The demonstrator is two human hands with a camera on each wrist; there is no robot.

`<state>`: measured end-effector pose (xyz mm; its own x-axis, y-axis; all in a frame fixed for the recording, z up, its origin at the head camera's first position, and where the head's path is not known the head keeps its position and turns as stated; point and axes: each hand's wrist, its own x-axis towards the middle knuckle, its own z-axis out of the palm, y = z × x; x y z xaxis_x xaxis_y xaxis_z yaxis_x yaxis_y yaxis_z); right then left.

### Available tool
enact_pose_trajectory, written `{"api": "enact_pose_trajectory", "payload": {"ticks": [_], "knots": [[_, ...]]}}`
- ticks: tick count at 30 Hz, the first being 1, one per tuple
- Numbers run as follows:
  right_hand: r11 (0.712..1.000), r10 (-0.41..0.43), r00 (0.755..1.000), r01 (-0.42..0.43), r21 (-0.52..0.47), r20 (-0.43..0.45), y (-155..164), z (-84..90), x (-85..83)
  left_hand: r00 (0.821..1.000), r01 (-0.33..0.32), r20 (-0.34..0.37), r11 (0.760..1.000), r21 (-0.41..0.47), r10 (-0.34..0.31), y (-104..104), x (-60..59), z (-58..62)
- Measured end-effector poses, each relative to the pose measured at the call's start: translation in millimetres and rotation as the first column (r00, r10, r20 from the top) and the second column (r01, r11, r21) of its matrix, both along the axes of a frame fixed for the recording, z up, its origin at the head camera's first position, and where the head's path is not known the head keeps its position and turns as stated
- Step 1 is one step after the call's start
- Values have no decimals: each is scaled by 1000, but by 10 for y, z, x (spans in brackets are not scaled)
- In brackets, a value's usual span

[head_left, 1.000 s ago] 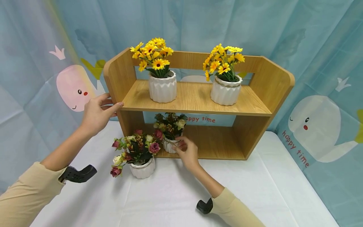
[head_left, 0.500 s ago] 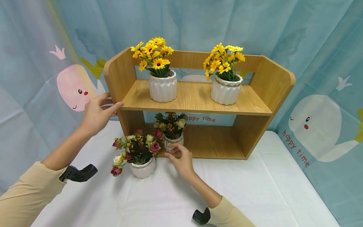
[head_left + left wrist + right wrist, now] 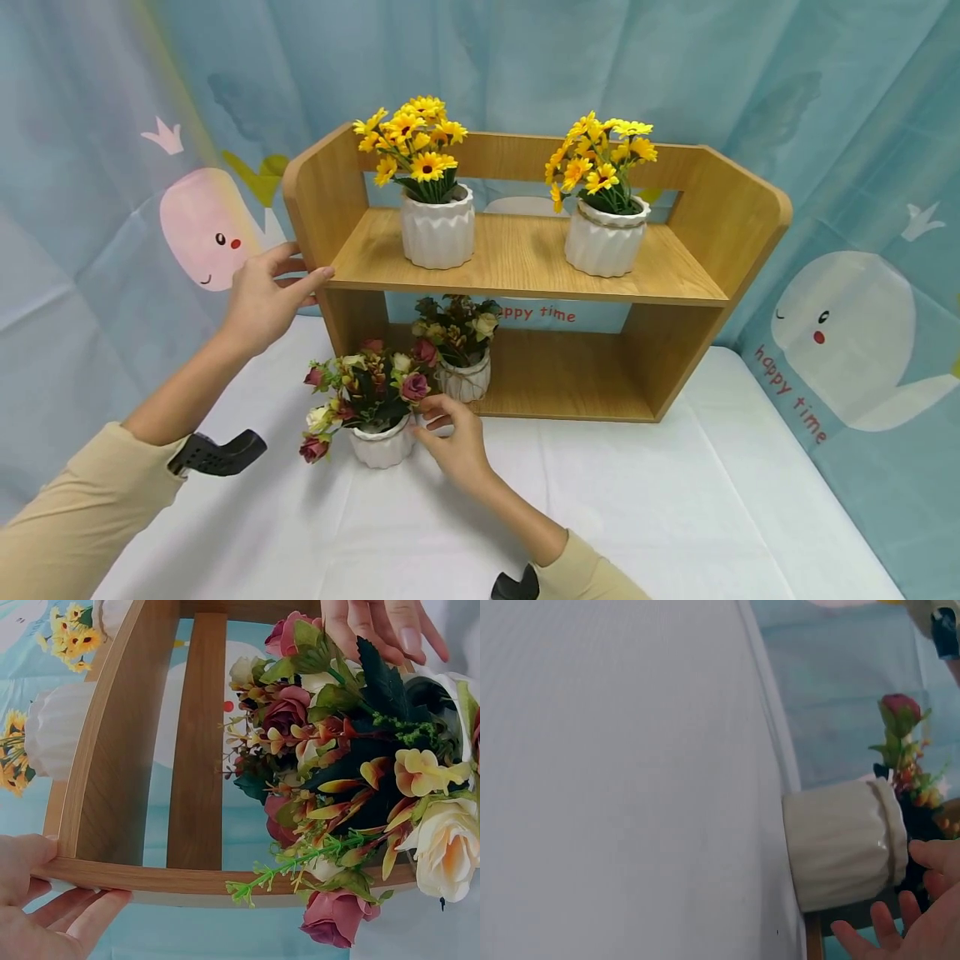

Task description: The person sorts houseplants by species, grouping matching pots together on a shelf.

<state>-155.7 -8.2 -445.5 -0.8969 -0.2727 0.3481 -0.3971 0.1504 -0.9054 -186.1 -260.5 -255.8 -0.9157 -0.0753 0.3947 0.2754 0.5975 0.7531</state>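
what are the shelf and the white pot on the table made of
Shelf: looks like wood or wood-look board, matte, with visible grain and rounded edges; veneer or solid cannot be told. Pot by the right hand: likely glazed ceramic, white and ribbed, with a soft sheen near its rim in the right wrist view; it could be plastic.

- Two white ribbed pots of yellow daisies on the top board: left one [image 3: 437,225], right one [image 3: 606,237], well apart, both upright.
- White pot of mixed roses [image 3: 463,377] on the bottom board, toward the left end, twine round its rim.
- White tablecloth [image 3: 675,500], creased.
- Blue curtain [image 3: 825,125] behind, printed with a pink whale [image 3: 198,229] at left and a white whale [image 3: 843,333] at right, lettered "happy time".
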Motion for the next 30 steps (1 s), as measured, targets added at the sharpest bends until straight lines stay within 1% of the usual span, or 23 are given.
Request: {"api": "enact_pose_trajectory", "payload": {"ticks": [5,9,16,22,30], "knots": [[1000,9,1000,-9,3,23,-87,12,66,1000,8,-13,1000,11,-8,1,0,-4],[1000,20,1000,-19,-12,15,-166,0,115,1000,15,-23,1000,26,-15,1,5,-7],[1000,24,1000,-24,-12,12,-285,-27,176,1000,7,-16,1000,6,-6,1,11,-3],[999,43,998,-43,-13,45,-331,-13,238,1000,5,-12,1000,0,-5,6,8,-3],[999,31,995,-30,-14,95,-388,-23,269,1000,6,-5,1000,3,-6,10,5,-5]]}}
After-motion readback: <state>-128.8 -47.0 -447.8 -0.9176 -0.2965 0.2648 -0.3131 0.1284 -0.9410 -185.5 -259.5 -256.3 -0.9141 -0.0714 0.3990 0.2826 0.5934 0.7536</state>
